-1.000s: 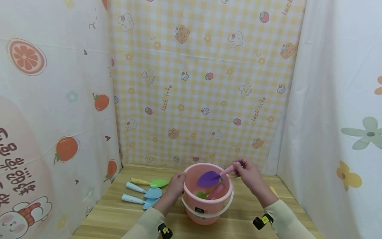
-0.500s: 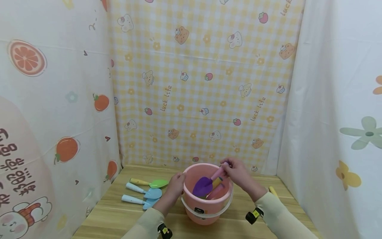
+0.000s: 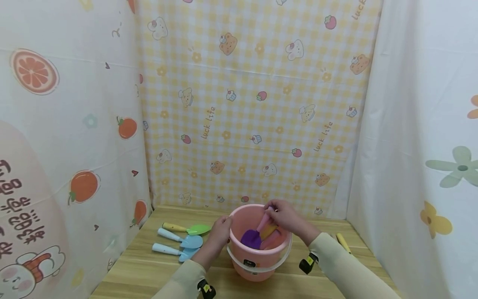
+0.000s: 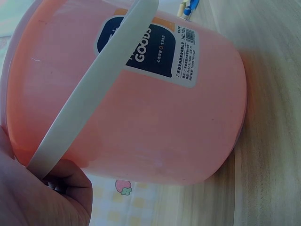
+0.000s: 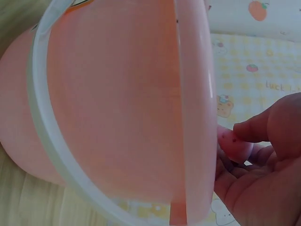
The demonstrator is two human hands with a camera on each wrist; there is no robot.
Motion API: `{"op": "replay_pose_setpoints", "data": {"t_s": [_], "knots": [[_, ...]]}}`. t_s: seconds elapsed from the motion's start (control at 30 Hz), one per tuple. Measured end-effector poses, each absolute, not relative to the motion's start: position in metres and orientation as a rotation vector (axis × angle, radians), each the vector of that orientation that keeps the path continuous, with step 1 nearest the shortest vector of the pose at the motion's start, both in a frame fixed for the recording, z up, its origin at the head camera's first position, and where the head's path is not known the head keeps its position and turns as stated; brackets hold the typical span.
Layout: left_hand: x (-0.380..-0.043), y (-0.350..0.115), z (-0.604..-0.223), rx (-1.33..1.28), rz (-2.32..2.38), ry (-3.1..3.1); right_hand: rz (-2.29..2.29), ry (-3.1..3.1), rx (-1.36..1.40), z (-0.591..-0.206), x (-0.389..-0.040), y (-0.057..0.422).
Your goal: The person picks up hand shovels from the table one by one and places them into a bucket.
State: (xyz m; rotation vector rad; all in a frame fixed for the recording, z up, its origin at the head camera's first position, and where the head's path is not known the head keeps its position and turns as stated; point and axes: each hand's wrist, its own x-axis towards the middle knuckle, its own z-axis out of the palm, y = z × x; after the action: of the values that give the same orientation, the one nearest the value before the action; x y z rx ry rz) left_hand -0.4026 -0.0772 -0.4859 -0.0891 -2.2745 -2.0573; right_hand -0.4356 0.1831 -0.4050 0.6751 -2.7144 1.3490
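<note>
A pink bucket [image 3: 242, 264] with a white handle [image 4: 84, 101] stands on the table. My left hand [image 3: 220, 231] grips its rim on the left side; in the left wrist view the fingers curl beside the bucket handle. Over the bucket's mouth, my right hand [image 3: 285, 216] pinches the pink handle of a toy trowel [image 3: 251, 239] whose purple blade points down inside the bucket. The right wrist view shows the trowel handle's end [image 5: 235, 146] between thumb and fingers, while the bucket wall hides the blade. A pink handle [image 3: 271, 240] and a yellow handle [image 3: 268, 231] lie inside the bucket, partly hidden.
Left of the bucket lie a green trowel [image 3: 198, 229] with a yellow handle and two blue trowels [image 3: 192, 241], partly overlapping. A yellow handle [image 3: 342, 243] shows at the right, partly behind my right sleeve. Printed curtains [image 3: 242, 124] enclose the wooden table [image 3: 142, 274].
My right hand has moved left and inward over the bucket, tipping the purple trowel steeper and lowering its blade inside. My left hand has stayed on the rim.
</note>
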Motion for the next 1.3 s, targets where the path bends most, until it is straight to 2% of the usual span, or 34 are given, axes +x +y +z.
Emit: {"op": "replay_pose_setpoints", "data": {"t_s": [0.2,0.93,1.3], "knots": [[-0.403,-0.078,-0.486,-0.092,-2.061,-2.278,1.336,-2.799,0.757,-0.406,-0.441,0.175],[-0.404,-0.080,-0.488,-0.111,-2.087,-2.294,1.186,-3.003,0.755,-0.411,-0.445,0.164],[-0.404,-0.080,-0.488,-0.105,-2.088,-2.293,0.970,-2.989,0.716,-0.409,-0.448,0.159]]}}
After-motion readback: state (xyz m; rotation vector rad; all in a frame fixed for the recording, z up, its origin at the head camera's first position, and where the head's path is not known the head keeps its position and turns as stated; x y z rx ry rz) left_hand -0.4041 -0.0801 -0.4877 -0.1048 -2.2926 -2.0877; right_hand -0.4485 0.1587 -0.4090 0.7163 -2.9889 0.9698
